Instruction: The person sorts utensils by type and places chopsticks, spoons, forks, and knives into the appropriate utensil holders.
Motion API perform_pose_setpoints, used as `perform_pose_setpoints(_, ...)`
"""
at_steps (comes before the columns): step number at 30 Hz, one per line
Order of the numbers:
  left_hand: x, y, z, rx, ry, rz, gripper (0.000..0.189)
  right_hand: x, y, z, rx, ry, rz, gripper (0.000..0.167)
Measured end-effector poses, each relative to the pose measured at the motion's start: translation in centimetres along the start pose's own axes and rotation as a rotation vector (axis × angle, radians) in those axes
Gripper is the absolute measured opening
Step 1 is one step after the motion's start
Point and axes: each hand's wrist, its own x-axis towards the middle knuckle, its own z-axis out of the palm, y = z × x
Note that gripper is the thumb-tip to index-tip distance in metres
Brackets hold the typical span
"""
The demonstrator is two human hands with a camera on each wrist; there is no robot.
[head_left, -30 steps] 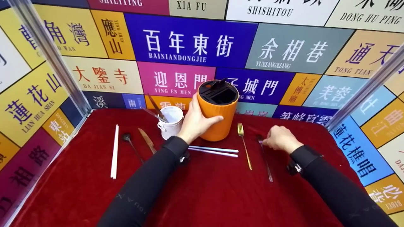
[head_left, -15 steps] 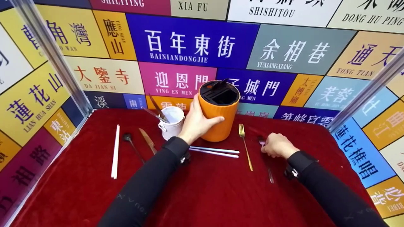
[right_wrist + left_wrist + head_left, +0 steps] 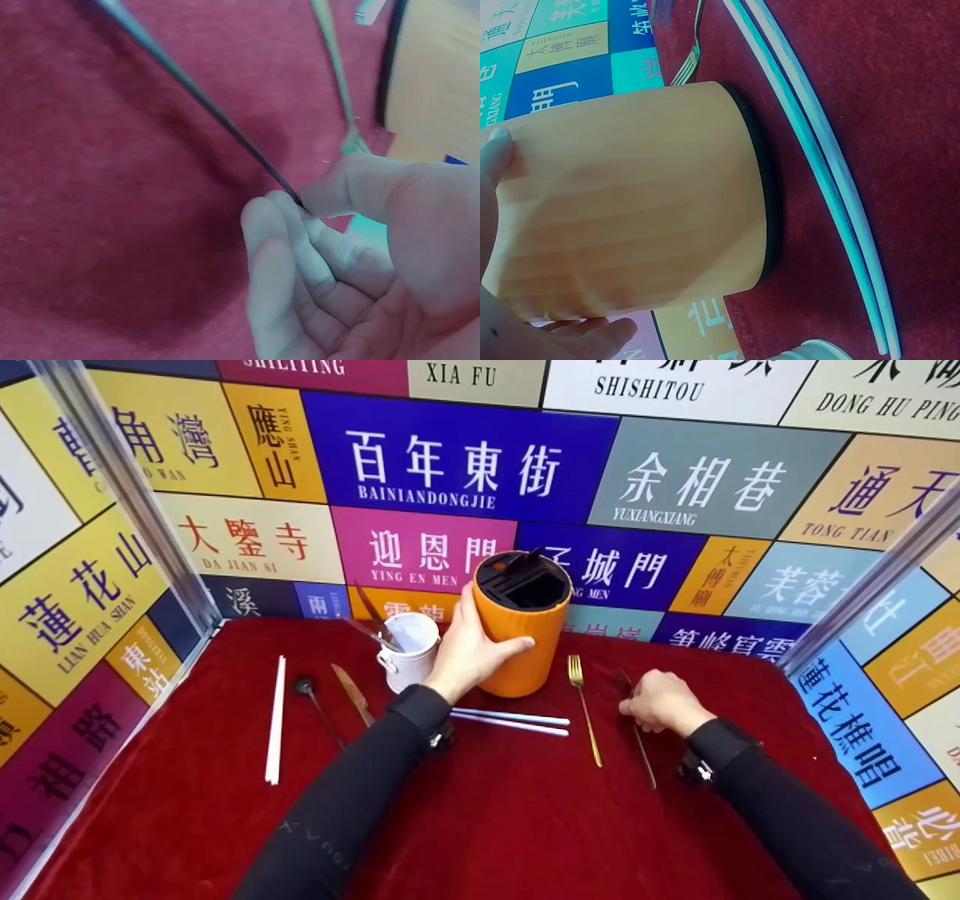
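Note:
My left hand (image 3: 471,654) grips an orange cylindrical utensil holder (image 3: 529,656) with a black slotted top, its thumb across the side. In the left wrist view the holder (image 3: 637,202) fills much of the picture, its dark base near the red cloth. Off to the right, my right hand (image 3: 661,703) pinches a slim metal utensil (image 3: 645,757) between thumb and fingers. The right wrist view shows its long handle (image 3: 202,94) slanting away above the cloth; I cannot tell what kind its head is. A gold fork (image 3: 581,709) lies between the holder and this hand.
A white cup (image 3: 414,660) with utensils leaning in it stands left of the holder. Pale chopsticks (image 3: 517,725) lie in front. Farther left are a knife (image 3: 349,690), a dark spoon (image 3: 304,686) and white chopsticks (image 3: 275,720). A lettered wall (image 3: 465,450) rises behind.
My right hand has shifted slightly, and the utensil in its fingers has turned, its head now dark and narrow. The left hand and the holder stay in place.

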Motion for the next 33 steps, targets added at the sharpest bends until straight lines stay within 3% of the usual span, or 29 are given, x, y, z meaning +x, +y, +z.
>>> perform_pose_setpoints(5,0.1,0.0,0.0,-0.007,-0.001,0.0,0.125,-0.7,-1.5,-2.8,0.106,0.077,0.001,0.034)
perform_pose_setpoints(9,0.1,-0.1,0.0,-0.007,0.001,0.002,0.126,-2.0,-3.4,-5.6,0.22,0.194,-0.046,0.03)
perform_pose_setpoints(17,0.2,-0.2,0.0,0.009,-0.005,-0.013,0.13,-4.2,-7.4,-10.0,0.439,0.592,-0.2,0.023)
perform_pose_setpoints(21,0.2,-0.2,0.0,0.013,-0.004,-0.013,0.129,-4.8,-9.1,-11.5,0.528,0.747,-0.282,0.022)
perform_pose_setpoints(27,0.0,0.0,-0.1,0.016,0.002,-0.007,0.13,-4.8,-10.9,-13.1,0.658,0.888,-0.379,0.019)
perform_pose_setpoints(33,-0.1,0.0,0.0,0.014,-0.003,-0.006,0.131,-4.9,-13.0,-13.9,0.766,0.964,-0.391,0.018)
